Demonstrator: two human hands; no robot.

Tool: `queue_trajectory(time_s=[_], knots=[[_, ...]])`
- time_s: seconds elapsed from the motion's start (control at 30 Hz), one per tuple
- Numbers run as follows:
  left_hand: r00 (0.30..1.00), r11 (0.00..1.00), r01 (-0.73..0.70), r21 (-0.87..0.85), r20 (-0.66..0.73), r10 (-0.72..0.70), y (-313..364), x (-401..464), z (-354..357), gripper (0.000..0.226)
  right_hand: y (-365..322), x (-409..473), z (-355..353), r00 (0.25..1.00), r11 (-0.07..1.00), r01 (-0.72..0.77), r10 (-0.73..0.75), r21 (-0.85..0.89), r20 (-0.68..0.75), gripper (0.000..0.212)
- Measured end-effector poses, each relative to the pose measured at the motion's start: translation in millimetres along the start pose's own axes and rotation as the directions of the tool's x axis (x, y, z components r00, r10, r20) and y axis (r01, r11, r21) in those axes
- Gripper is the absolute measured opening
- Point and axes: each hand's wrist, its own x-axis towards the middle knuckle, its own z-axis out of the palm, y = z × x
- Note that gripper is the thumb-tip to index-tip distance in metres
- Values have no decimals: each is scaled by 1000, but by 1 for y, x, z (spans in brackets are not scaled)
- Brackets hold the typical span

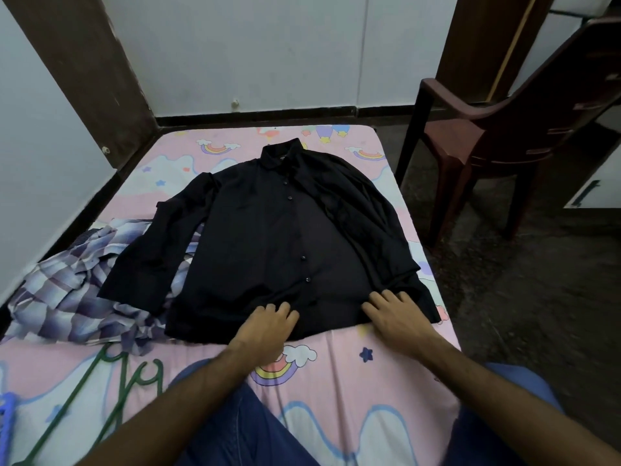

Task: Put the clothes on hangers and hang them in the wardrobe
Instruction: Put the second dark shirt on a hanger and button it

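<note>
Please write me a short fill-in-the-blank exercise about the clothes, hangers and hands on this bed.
1. Both hands, the left hand and the right hand, rest on the hem of the ____ shirt.
2. The checked shirt lies crumpled to the ____ of the dark one.
3. The hangers near the left forearm are ____ in colour.
4. Beside the bed stands a brown ____.

Missing words: black; left; green; chair

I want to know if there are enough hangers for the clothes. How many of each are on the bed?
Shirts: 2, the black shirt and the checked shirt
Green hangers: 2
Blue hanger, partly cut off: 1
Total: 5
</note>
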Motion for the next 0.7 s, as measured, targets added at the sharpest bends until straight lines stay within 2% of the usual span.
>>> queue_trajectory(time_s=[0.17, 0.23, 0.33, 0.43, 0.57, 0.7], knots=[[1000, 994, -12, 106, 24, 9, 9, 11, 5, 29, -4, 11, -7, 995, 991, 94, -90, -92, 46, 25], [994, 980, -105, 170, 35, 100, 5, 12, -5, 22, -1, 15, -18, 979, 983, 165, -154, -78, 131, 22], [934, 931, -336, 143, 174, 310, 5, 10, -11, 23, 10, 13, -37, 921, 953, 299, -275, -49, 277, 33], [898, 893, -429, 137, 173, 405, 11, 0, -8, 24, 17, -1, -53, 890, 955, 289, -244, -63, 384, 42], [910, 915, -403, 10, 108, 400, 21, -12, 0, 23, 16, -27, -54, 864, 970, 244, -220, 4, 452, 41], [973, 943, -231, -241, -40, 228, 33, -15, -3, 21, 10, -40, -45, 878, 977, 199, -211, 73, 430, 37]])
